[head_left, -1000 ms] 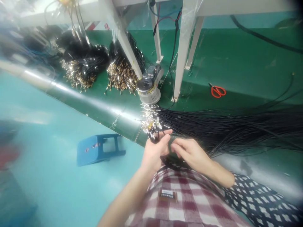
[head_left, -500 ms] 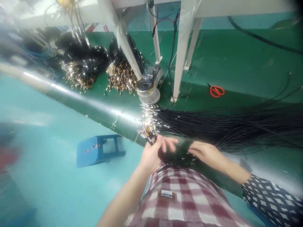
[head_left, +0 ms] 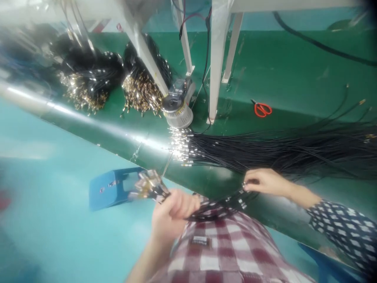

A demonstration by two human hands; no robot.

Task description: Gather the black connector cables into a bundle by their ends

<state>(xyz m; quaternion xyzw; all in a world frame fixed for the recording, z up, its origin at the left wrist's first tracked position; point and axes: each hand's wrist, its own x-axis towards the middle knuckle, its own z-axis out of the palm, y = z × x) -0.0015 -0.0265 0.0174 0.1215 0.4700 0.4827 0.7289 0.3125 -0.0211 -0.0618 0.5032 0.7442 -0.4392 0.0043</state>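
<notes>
My left hand (head_left: 176,208) is closed round a bundle of black cables (head_left: 218,208), just in front of the checked apron. Metal connector ends stick out of the fist to the left, blurred by motion. On the right, my right hand (head_left: 263,181) pinches at the far part of the same bundle, its thumb and fingertips together by some small silvery pieces on the cables. Beyond both hands a thick spread of loose black cables (head_left: 250,149) lies along the green bench, its shiny metal ends (head_left: 179,145) gathered at the left under a lamp.
A grey-white lamp (head_left: 178,114) stands by a white frame leg (head_left: 216,70). Red-handled snips (head_left: 262,109) lie behind the cables. Two heaps of coiled cables with brass ends (head_left: 141,90) sit at the back left. A blue stool (head_left: 103,190) stands on the floor beyond the bench edge.
My left hand has moved left and toward me with the cable bundle, away from the loose cable ends. My right hand has shifted slightly right, and the bundle now stretches between both hands.
</notes>
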